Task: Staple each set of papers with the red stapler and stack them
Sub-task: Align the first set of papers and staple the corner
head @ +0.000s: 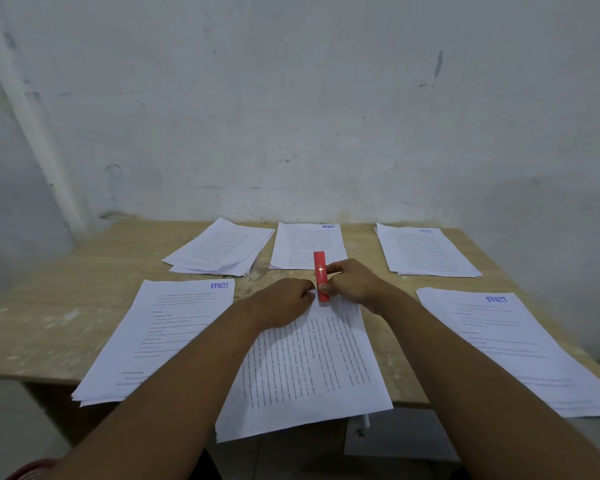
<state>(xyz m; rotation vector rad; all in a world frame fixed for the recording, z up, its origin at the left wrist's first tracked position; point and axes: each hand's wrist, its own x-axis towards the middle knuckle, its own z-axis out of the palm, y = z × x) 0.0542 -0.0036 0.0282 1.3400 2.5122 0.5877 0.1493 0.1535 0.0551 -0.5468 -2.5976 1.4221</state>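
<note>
- Nearest us, the middle set of papers [309, 368] hangs its near edge over the front of the table [66, 306], with both forearms reaching across it.
- The left hand [284, 303] sits at the far edge of that set, fingers curled down, and looks to be pinching the sheets just left of the stapler.
- The right hand [354, 282] has fingers and thumb wrapped round the red stapler [320, 271], which stands at the far edge of the set and points away toward the wall.
- My call is that the staple for this set is the step in hand. The hands hide the stapler's mouth, so I cannot tell whether the sheets are inside it.
- To do it well, square the sheets at that edge and pin them flat with the left hand. Push the mouth right over every sheet, then squeeze firmly and straight so the staple goes through them all.
- One thing to watch is the overhang, which could let the set slip toward the near side if the left hand eases off.
- Other sets wait near left [160, 337], near right [513, 344], far middle [305, 244] and far right [423, 251].
- The far left set [222, 247] is fanned loose and will need tidying before its staple.
</note>
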